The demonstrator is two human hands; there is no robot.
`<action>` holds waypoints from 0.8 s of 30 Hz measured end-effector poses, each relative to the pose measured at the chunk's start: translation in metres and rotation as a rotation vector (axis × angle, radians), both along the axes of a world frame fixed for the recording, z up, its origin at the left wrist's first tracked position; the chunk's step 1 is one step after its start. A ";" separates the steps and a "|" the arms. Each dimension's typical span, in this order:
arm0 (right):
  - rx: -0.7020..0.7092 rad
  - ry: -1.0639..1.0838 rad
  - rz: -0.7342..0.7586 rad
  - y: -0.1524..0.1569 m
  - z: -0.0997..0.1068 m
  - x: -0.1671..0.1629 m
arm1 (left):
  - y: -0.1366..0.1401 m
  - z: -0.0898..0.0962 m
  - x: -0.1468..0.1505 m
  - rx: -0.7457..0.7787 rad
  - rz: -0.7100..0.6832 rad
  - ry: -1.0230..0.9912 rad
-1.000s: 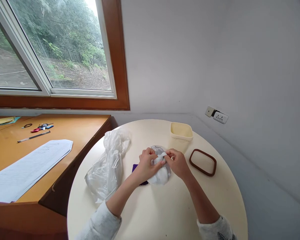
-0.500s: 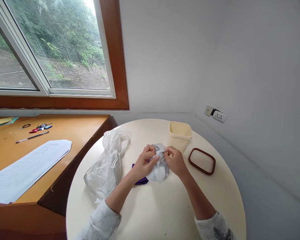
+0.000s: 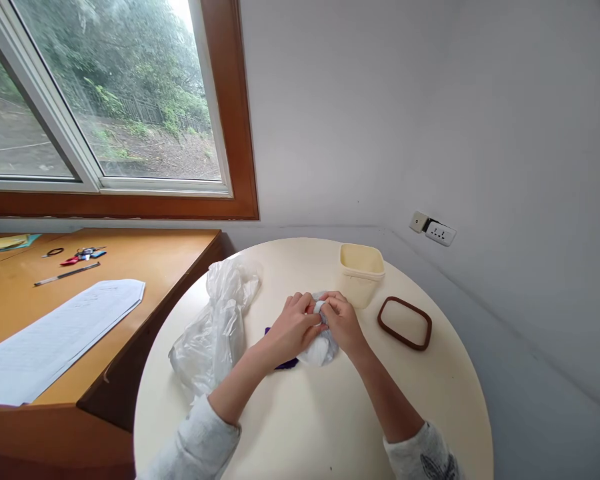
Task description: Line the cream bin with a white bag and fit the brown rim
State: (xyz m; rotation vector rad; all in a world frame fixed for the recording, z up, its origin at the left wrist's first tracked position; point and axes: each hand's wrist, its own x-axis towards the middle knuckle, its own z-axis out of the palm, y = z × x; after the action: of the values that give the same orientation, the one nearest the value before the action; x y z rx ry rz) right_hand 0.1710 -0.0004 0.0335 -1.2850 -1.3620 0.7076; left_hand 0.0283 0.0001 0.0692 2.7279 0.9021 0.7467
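A small translucent plastic bag point(image 3: 321, 349) with something white in it rests near the middle of the round table. My left hand point(image 3: 296, 325) is closed on the gathered top of this bag from the left. From the right, my right hand point(image 3: 341, 319) pinches the same bunched plastic, its fingertips close to those of my left. Partly hidden beneath my left hand and wrist is a dark purple cloth point(image 3: 287, 364). My fingers cover most of the bag's top, so whether it is knotted cannot be seen.
A large crumpled clear plastic bag point(image 3: 215, 333) lies on the table's left. Behind my right hand stands a cream plastic container point(image 3: 362, 273), with a brown rounded frame point(image 3: 405, 323) to its right. Papers point(image 3: 65, 333), a pen point(image 3: 67, 274) and keys point(image 3: 85, 254) lie on the wooden desk.
My hands have drawn closer together over the bag's top. My left hand has turned over it, fingers now curled around, and less of the bag shows.
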 end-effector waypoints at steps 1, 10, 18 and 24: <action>-0.005 -0.019 -0.012 0.002 -0.002 0.002 | -0.001 0.000 -0.001 0.043 -0.033 -0.002; 0.053 -0.110 -0.059 0.002 -0.017 0.020 | 0.004 -0.018 0.002 -0.407 0.193 -0.691; 0.019 0.073 0.047 -0.003 -0.013 0.015 | 0.008 -0.006 -0.002 -0.755 0.134 -0.620; -0.080 -0.001 0.071 -0.006 -0.017 0.010 | 0.009 -0.010 -0.004 -0.885 0.106 -0.858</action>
State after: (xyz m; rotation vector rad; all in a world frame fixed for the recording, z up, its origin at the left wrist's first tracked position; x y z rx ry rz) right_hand 0.1812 -0.0068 0.0168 -1.3054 -1.3973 0.8177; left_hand 0.0247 0.0092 0.0589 1.4011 0.8523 1.0634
